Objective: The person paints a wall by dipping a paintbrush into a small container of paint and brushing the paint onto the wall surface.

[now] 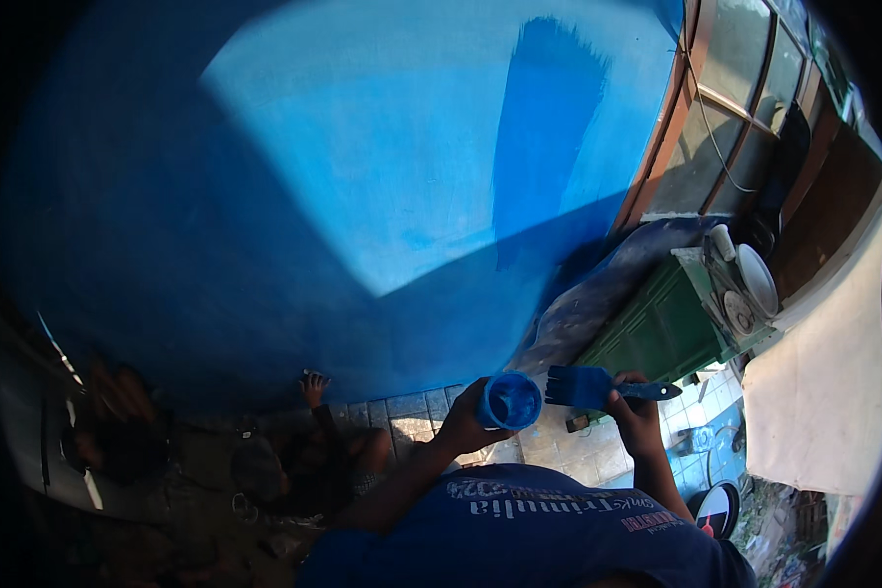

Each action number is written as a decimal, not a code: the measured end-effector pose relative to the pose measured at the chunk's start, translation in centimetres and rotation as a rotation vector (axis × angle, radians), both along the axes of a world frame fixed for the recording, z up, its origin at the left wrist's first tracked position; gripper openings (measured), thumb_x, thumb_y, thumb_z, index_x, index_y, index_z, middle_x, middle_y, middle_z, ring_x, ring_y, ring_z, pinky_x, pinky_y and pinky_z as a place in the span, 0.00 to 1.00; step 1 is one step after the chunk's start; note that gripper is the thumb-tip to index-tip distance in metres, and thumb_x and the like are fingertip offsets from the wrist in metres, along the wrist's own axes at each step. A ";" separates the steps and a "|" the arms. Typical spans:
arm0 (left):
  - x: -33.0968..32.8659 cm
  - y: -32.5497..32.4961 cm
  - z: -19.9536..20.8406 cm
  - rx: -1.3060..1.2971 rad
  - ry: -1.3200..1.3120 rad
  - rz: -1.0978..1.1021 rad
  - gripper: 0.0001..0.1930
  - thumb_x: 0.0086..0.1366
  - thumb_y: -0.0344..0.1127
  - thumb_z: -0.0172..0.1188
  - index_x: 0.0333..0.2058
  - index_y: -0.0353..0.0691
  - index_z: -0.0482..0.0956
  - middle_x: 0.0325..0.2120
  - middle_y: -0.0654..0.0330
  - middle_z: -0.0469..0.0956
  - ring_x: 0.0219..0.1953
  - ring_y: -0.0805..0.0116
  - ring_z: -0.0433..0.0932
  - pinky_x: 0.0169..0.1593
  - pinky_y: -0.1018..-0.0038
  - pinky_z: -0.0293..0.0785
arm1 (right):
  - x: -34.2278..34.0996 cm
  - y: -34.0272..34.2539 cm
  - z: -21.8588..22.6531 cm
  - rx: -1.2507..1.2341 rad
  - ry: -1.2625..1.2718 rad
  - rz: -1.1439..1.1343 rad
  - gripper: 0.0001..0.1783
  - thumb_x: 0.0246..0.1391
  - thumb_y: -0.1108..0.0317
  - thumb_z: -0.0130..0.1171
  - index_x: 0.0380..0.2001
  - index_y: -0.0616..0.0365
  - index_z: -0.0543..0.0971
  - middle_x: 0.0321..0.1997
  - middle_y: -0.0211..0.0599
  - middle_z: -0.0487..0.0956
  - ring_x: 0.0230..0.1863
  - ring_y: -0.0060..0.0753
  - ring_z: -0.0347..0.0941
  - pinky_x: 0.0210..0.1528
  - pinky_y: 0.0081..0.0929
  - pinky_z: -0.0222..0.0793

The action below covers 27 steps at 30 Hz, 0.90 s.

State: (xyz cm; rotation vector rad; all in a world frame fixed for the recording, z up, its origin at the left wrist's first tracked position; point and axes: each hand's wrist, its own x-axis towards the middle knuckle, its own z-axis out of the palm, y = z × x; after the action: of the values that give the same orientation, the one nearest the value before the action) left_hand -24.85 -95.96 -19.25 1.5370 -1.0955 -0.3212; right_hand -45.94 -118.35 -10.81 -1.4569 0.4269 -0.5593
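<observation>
At lower left, in deep shade, a second person (260,465) is low beside the broad light-and-dark blue painted wall (382,167); that person's raised hand (314,382) is near the wall's foot, contact not determinable. Pale paving tiles (402,407) run along the base. The wearer's left hand (468,412) grasps the side of a small round blue-rimmed pot (513,400), its mouth facing the camera and blue paint visible inside. Above, on the wall, is a tall, deeper-blue painted patch (544,127) with a ragged upper right edge. Just right of the pot, and apart from it, are the blue-coated bristles of a wide flat paintbrush (578,387), pointing left. The wearer's right hand (637,412) is closed around its handle. Behind stands a green ribbed box (647,333); farther right, a brown-framed glass window (712,147), a white round dish (756,279) and a large pale sheet (804,402).
</observation>
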 end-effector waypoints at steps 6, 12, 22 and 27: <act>6.7 0.7 -0.3 0.012 0.066 -0.023 0.43 0.43 0.45 0.83 0.56 0.42 0.71 0.50 0.51 0.79 0.53 0.54 0.80 0.56 0.60 0.75 | 7.1 1.3 2.1 0.110 -0.076 0.109 0.16 0.62 0.67 0.65 0.49 0.57 0.72 0.40 0.32 0.76 0.42 0.24 0.76 0.44 0.26 0.75; 14.5 0.2 1.8 0.004 0.019 -0.079 0.41 0.43 0.42 0.83 0.55 0.41 0.72 0.47 0.51 0.80 0.51 0.54 0.81 0.54 0.61 0.77 | 13.1 2.8 3.7 0.065 -0.063 0.166 0.18 0.63 0.68 0.65 0.51 0.59 0.71 0.46 0.35 0.76 0.49 0.27 0.76 0.51 0.31 0.77; 23.4 -2.1 3.8 0.012 0.004 -0.230 0.37 0.43 0.37 0.81 0.52 0.39 0.73 0.43 0.51 0.83 0.47 0.55 0.85 0.49 0.62 0.81 | 20.7 5.4 5.0 -0.243 -0.094 -0.054 0.18 0.67 0.64 0.59 0.55 0.62 0.73 0.47 0.36 0.78 0.46 0.26 0.77 0.50 0.28 0.75; 24.1 -5.9 4.6 -0.073 0.011 -0.337 0.36 0.45 0.32 0.80 0.52 0.37 0.70 0.44 0.52 0.81 0.45 0.58 0.83 0.49 0.63 0.80 | 21.1 6.2 5.8 -0.215 -0.141 -0.119 0.17 0.68 0.62 0.58 0.53 0.62 0.73 0.42 0.36 0.77 0.43 0.25 0.78 0.48 0.27 0.75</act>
State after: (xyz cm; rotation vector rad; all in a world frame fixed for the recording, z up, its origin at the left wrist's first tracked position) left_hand -0.72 -101.83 -14.65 1.2824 -1.3442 -0.5119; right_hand -24.82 -112.16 -5.06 -1.5924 0.3511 -0.8182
